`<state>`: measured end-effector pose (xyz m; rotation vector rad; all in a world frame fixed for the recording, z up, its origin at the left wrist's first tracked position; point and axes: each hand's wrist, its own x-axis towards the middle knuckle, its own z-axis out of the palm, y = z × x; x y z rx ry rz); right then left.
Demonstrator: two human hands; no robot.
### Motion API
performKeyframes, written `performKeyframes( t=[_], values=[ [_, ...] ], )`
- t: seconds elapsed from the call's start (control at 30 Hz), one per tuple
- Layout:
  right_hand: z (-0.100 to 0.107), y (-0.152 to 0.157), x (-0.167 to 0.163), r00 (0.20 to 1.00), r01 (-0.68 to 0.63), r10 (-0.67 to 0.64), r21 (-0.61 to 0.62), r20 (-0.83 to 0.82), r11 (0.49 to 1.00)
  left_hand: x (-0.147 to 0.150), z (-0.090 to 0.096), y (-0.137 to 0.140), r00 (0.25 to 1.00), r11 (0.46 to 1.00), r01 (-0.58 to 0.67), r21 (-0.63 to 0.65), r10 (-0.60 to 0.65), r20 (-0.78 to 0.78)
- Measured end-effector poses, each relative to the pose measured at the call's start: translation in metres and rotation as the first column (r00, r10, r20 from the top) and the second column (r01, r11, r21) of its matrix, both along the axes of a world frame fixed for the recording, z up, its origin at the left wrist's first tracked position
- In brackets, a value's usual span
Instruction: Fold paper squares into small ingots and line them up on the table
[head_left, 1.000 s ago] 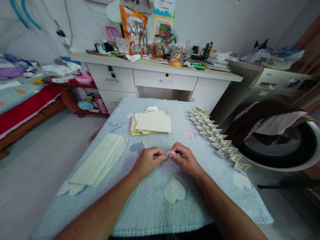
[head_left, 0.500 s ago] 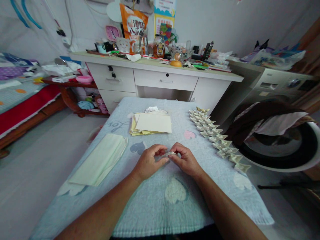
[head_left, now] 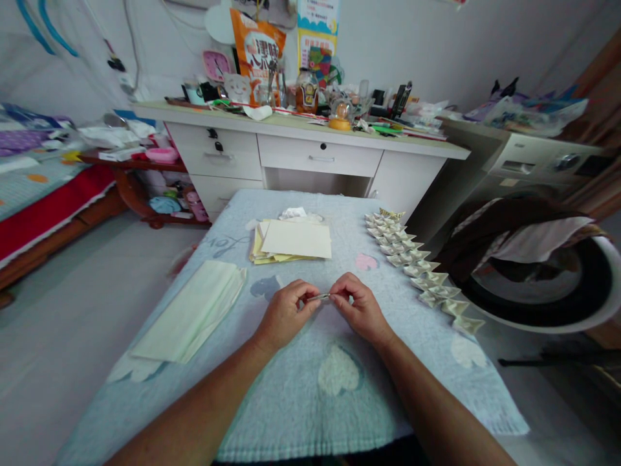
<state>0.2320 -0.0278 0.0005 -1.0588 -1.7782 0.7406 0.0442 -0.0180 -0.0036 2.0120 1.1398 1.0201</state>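
Between my two hands is a small folded piece of paper point(head_left: 319, 297), thin and seen nearly edge-on. My left hand point(head_left: 287, 312) pinches its left end with thumb and fingers. At the other end, my right hand point(head_left: 358, 307) grips the tip between thumb and forefinger. Beyond my hands lies a stack of cream and yellow paper sheets point(head_left: 297, 239). Pale green folded paper point(head_left: 191, 312) rests on the left of the cloth-covered table point(head_left: 291, 408). Down the right side runs a row of pointed folded paper pieces point(head_left: 412, 256).
A white desk point(head_left: 320, 155) crowded with jars, a clock and a snack bag stands behind the table. To the right is a washing machine point(head_left: 538, 155) with its door open and dark clothes hanging out. A bed point(head_left: 53, 213) stands at left.
My right hand has shifted slightly right, away from the left fingers, so more of the folded paper shows between them. The view has moved slightly; the stacks and the row lie as before.
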Motion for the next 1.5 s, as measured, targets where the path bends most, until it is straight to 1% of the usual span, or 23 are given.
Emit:
performKeyframes(
  t=[0.2, 0.27, 0.57, 0.77, 0.87, 0.97, 1.03, 1.1, 1.17, 1.27, 1.33, 1.37, 1.4, 1.43, 1.5],
  values=[
    [0.001, -0.001, -0.002, 1.0, -0.024, 0.024, 0.031, 0.019, 0.999, 0.001, -0.001, -0.002, 0.995, 0.998, 0.009, -0.064, -0.002, 0.101],
    [0.0, -0.001, -0.003, 0.999, -0.03, 0.03, 0.03, 0.026, 0.999, 0.001, -0.002, -0.002, 0.994, 0.997, 0.016, -0.078, -0.007, 0.113],
    [-0.001, -0.002, -0.003, 0.999, -0.033, 0.032, 0.027, 0.044, 0.999, 0.0, 0.0, 0.0, 0.995, 0.998, 0.055, 0.012, -0.056, 0.082],
    [-0.001, -0.002, -0.003, 0.998, -0.047, 0.046, 0.022, 0.037, 0.999, 0.001, -0.001, 0.0, 0.998, 0.999, 0.024, 0.03, -0.026, 0.061],
    [-0.001, -0.002, -0.002, 0.998, -0.052, 0.052, 0.011, 0.021, 0.999, 0.0, -0.001, 0.001, 0.996, 1.0, 0.022, 0.011, -0.023, 0.082],
    [0.0, -0.003, 0.0, 1.0, -0.022, 0.022, 0.013, -0.003, 1.0, 0.0, -0.005, 0.002, 0.989, 0.998, 0.011, -0.062, -0.002, 0.15],
    [0.0, -0.004, 0.001, 1.0, -0.029, 0.029, -0.011, -0.005, 1.0, 0.0, -0.008, 0.004, 0.976, 0.989, 0.02, -0.147, 0.013, 0.219],
    [0.0, -0.005, 0.001, 0.998, -0.067, 0.068, -0.066, 0.013, 0.996, 0.001, -0.01, 0.004, 0.958, 0.974, 0.043, -0.224, 0.023, 0.287],
    [-0.002, -0.004, 0.0, 0.993, -0.112, 0.117, -0.127, 0.026, 0.985, 0.001, -0.012, 0.004, 0.939, 0.96, 0.059, -0.275, 0.04, 0.342],
    [-0.004, -0.003, -0.002, 0.989, -0.148, 0.145, -0.197, -0.029, 0.969, 0.002, -0.01, 0.003, 0.913, 0.937, 0.105, -0.333, 0.041, 0.405],
    [-0.004, -0.002, -0.003, 0.987, -0.152, 0.135, -0.228, -0.089, 0.962, 0.002, -0.007, 0.001, 0.902, 0.913, 0.179, -0.367, -0.004, 0.431],
    [-0.004, -0.002, -0.003, 0.986, -0.151, 0.127, -0.241, -0.112, 0.959, 0.002, -0.005, 0.0, 0.901, 0.902, 0.214, -0.375, -0.033, 0.433],
    [-0.004, -0.002, -0.004, 0.985, -0.149, 0.12, -0.254, -0.126, 0.956, 0.002, -0.003, -0.001, 0.908, 0.903, 0.225, -0.367, -0.058, 0.415],
    [-0.004, -0.002, -0.004, 0.984, -0.149, 0.116, -0.266, -0.135, 0.952, 0.001, -0.002, -0.002, 0.925, 0.918, 0.204, -0.339, -0.068, 0.373],
    [-0.003, -0.003, -0.005, 0.983, -0.154, 0.117, -0.285, -0.143, 0.946, 0.001, 0.001, -0.003, 0.962, 0.952, 0.126, -0.277, -0.05, 0.268]
  ],
)
